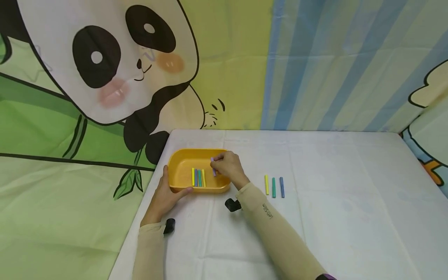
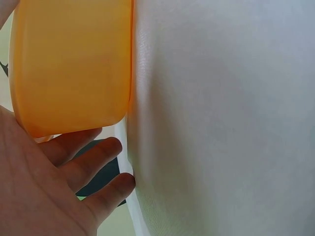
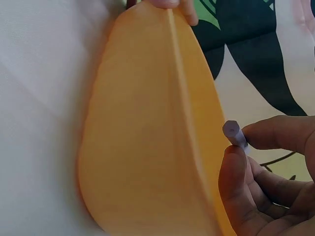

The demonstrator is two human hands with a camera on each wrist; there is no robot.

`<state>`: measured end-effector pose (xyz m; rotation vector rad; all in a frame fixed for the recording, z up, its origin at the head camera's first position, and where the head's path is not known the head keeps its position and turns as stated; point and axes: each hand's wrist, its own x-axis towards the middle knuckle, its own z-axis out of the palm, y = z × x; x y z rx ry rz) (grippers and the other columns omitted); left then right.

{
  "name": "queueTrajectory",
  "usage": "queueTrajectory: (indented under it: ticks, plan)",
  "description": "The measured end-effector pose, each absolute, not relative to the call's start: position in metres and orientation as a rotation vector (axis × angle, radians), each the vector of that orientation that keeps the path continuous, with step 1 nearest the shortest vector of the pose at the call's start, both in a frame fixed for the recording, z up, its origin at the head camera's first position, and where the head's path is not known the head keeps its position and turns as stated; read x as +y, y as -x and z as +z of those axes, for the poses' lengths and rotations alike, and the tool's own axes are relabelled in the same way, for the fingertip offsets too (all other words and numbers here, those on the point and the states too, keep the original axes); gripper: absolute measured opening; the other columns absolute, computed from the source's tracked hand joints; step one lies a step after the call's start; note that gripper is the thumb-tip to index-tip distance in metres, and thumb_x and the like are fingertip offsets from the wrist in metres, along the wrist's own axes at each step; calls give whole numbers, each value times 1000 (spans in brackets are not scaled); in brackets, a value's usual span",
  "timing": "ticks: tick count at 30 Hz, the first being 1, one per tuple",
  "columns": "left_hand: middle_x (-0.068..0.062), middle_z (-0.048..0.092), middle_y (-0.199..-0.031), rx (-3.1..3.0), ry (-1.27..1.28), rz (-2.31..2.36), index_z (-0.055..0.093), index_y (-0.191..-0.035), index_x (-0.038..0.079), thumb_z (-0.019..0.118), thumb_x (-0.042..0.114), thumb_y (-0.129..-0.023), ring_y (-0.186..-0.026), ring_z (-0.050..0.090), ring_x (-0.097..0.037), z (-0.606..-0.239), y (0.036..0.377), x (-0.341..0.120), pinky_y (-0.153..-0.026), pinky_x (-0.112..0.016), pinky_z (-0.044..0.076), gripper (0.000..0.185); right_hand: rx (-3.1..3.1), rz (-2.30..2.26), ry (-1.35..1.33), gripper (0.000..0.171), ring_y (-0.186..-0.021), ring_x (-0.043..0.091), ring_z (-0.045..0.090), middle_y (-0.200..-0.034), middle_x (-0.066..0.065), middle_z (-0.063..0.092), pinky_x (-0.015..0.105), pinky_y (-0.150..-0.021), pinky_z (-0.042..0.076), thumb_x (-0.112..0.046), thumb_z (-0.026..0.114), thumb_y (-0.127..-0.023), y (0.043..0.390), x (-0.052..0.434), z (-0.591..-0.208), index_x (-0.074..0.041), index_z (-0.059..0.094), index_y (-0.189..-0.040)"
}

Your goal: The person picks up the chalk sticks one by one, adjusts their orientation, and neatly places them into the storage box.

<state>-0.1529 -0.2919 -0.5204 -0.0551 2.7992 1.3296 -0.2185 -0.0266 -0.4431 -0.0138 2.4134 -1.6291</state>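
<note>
A yellow plastic tray point(image 1: 182, 188) stands on the table. My left hand point(image 1: 165, 199) holds its near left corner, the thumb along the front rim and the fingers against the left side. In the left wrist view, the outer fingers point(image 2: 101, 157) spread loosely below the tray wall point(image 2: 74, 64). Over the tray's right part, my right hand point(image 1: 227, 166) pinches a short purple stick point(image 3: 232, 130) with a six-sided end between thumb and fingertips. Several sticks in yellow, purple and green, such as the green stick point(image 1: 200, 178), stand side by side inside the tray near its front wall.
On the white tablecloth right of the tray lie a yellow stick point(image 1: 266, 184), a green stick point(image 1: 273, 188) and a blue stick point(image 1: 281, 187), apart from one another. A printed panda curtain point(image 1: 224, 77) hangs behind the table. The table's left edge runs close to the left arm.
</note>
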Motion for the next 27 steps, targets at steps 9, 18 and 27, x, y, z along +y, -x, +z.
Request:
queueTrajectory:
  ticks: [9, 18, 27]
  plan:
    - [-17, 8, -168, 2807, 62, 1322, -21, -159, 32, 80, 67, -74, -151, 17, -35, -521, 153, -293, -119, -60, 18, 136, 2464, -1568, 20, 15, -66, 15, 68, -85, 7, 71, 24, -60, 55, -12, 76, -89, 220, -41, -453, 0, 74, -98]
    - [-16, 6, -168, 2812, 67, 1299, -21, -159, 32, 80, 67, -75, -152, 15, -36, -518, 152, -292, -119, -60, 17, 135, 2514, -1438, -19, 15, -84, 16, 63, -97, 3, 70, 26, -70, 52, -19, 79, -88, 227, -54, -461, -6, 75, -94]
    - [-16, 6, -168, 2809, 74, 1297, -20, -159, 30, 80, 68, -74, -152, 15, -36, -518, 153, -291, -119, -60, 17, 136, 2531, -1358, -12, 15, -72, 14, 58, -88, 3, 70, 22, -57, 46, -19, 79, -87, 227, -60, -472, -5, 77, -89]
